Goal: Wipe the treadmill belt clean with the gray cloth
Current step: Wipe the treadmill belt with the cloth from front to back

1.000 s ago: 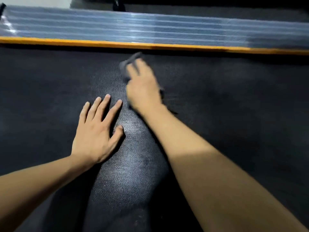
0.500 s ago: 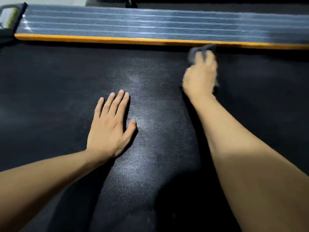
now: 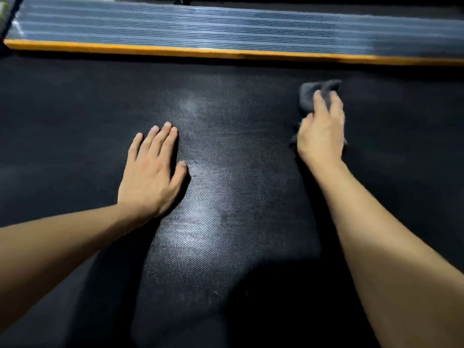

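Observation:
The black textured treadmill belt point(image 3: 226, 197) fills most of the view, with a lit sheen down its middle. My right hand point(image 3: 321, 131) presses the bunched gray cloth point(image 3: 307, 95) onto the belt at the right, and the cloth sticks out past my fingertips. My left hand point(image 3: 153, 172) lies flat on the belt left of centre, fingers together, holding nothing.
Along the far side of the belt runs an orange stripe point(image 3: 175, 50), and beyond it a ribbed grey side rail point(image 3: 200, 26). A dark end cap point(image 3: 7, 18) sits at the rail's far left. Shadow covers the near belt.
My right hand has swept the cloth from the belt's middle to the right, then pulled back a little from the orange stripe. My left hand stays flat on the belt.

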Demonstrator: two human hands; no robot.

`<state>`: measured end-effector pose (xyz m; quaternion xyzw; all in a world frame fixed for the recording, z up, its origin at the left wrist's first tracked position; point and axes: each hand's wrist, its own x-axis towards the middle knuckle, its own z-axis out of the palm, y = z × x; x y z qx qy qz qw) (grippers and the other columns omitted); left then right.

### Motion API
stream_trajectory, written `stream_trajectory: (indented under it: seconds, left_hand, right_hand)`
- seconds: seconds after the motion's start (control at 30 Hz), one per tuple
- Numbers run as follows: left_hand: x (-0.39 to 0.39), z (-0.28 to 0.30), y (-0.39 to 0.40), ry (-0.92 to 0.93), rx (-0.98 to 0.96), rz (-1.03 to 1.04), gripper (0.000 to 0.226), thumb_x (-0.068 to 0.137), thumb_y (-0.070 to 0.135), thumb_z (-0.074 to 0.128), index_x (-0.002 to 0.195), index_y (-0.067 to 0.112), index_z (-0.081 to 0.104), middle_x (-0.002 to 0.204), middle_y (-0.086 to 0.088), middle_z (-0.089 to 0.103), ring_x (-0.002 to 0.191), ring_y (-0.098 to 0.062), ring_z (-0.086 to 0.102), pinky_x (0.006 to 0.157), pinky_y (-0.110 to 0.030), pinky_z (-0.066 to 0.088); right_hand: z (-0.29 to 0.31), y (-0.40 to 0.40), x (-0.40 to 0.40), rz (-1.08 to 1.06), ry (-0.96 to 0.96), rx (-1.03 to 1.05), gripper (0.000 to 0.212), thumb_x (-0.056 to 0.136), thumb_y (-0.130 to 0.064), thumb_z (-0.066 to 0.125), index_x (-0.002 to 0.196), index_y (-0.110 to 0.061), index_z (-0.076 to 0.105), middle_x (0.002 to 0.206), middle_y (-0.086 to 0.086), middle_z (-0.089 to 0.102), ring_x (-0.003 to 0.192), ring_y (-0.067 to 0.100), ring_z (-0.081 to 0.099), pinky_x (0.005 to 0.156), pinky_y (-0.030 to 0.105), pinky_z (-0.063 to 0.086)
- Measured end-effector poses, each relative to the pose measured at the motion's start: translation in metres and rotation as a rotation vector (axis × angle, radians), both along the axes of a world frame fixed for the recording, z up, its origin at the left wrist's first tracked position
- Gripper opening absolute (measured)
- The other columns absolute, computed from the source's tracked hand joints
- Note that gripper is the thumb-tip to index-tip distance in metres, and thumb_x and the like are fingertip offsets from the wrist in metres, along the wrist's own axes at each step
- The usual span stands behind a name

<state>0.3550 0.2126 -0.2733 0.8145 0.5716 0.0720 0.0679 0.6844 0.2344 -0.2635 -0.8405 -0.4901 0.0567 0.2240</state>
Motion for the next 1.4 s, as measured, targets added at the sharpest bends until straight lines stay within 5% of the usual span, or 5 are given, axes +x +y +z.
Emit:
stream_trajectory:
  seconds: [0.13,0.27,0.6,1.17,1.4]
  left_hand:
    - [0.001,0.002,-0.003,-0.103,-0.015,0.031,0.072,0.100,0.043,0.032,0.161,0.009,0.016,0.170,-0.013,0.009,0.156,-0.022,0.008,0.129,-0.041,0.004]
    - [-0.004,0.001,-0.001,-0.156,-0.043,0.018,0.075,0.097,0.041,0.026,0.158,-0.002,0.018,0.167,-0.022,0.015,0.155,-0.031,0.013,0.128,-0.044,0.007]
    - [-0.003,-0.003,0.001,-0.136,0.017,0.031,0.066,0.097,0.033,0.032,0.155,0.001,0.030,0.162,-0.022,0.028,0.150,-0.036,0.024,0.128,-0.046,0.010]
    - [-0.094,0.009,-0.155,0.097,-0.088,-0.144,0.064,0.101,0.040,0.030,0.162,0.023,0.019,0.170,-0.005,0.015,0.158,-0.024,0.011,0.126,-0.052,0.016]
    - [-0.096,0.008,-0.155,0.115,-0.080,-0.137,0.064,0.102,0.042,0.027,0.162,0.026,0.017,0.170,-0.004,0.015,0.158,-0.022,0.009,0.127,-0.048,0.012]
  right_hand:
    - [-0.003,0.009,-0.103,0.210,-0.029,0.087,0.051,0.079,-0.012,0.044,0.126,0.000,0.061,0.134,0.030,0.053,0.119,0.046,0.053,0.101,0.044,0.042]
    - [0.011,-0.012,-0.202,0.579,-0.006,-0.070,0.063,0.093,-0.020,0.054,0.151,-0.010,0.033,0.161,0.019,0.020,0.148,0.032,0.022,0.120,0.039,0.017]
    - [0.004,-0.093,-0.018,0.023,-0.004,-0.091,0.057,0.099,-0.018,0.046,0.154,-0.014,0.030,0.163,0.017,0.014,0.148,0.030,0.021,0.119,0.037,0.024]
    - [0.006,-0.094,-0.022,0.068,-0.041,-0.083,0.058,0.098,-0.015,0.043,0.154,-0.011,0.027,0.163,0.018,0.012,0.149,0.034,0.016,0.120,0.044,0.018]
    - [0.011,-0.081,-0.200,0.558,-0.055,-0.090,0.069,0.084,-0.014,0.060,0.148,-0.003,0.037,0.156,0.027,0.028,0.142,0.039,0.031,0.118,0.045,0.027]
